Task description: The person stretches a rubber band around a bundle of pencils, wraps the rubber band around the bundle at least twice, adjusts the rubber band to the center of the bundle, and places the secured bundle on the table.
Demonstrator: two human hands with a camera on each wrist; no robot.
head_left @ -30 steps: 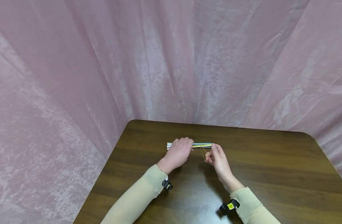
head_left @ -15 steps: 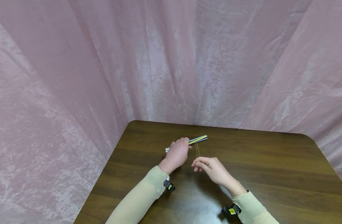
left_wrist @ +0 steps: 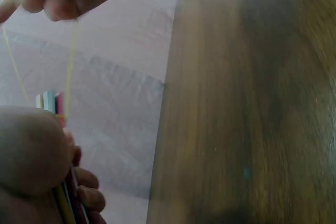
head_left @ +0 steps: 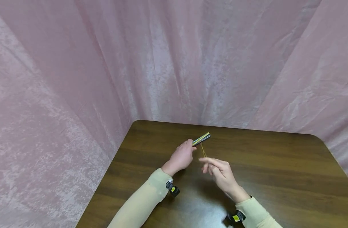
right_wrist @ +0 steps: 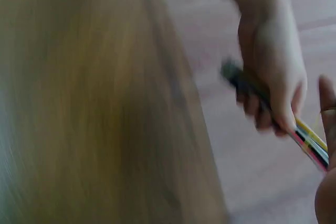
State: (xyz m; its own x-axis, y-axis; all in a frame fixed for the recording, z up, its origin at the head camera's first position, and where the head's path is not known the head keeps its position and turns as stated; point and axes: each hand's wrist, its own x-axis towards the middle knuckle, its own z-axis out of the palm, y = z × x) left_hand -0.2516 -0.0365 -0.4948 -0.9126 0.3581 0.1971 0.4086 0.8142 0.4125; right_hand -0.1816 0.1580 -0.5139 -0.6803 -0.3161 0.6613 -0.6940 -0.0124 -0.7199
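Note:
My left hand grips a bundle of slim, pencil-like sticks in yellow, white, black and pink. The bundle slants up and away to the right, its near end hidden by the hand in the head view. A thin yellow rubber band loops round the sticks just beyond the left fingers. From there it stretches toward my right hand, which holds it on its fingers, the index finger reaching out. Two separate strands of the band show in the left wrist view, running from the right fingers down to the bundle's end.
Both hands are above a brown wooden table with rounded far corners. Pink velvety curtain hangs behind it and at the left. Each wrist carries a small black camera, such as the left one.
The right fingers have left the far end of the bundle and drawn the rubber band down toward the person. The bundle has turned from level to slanting, its far end raised in view.

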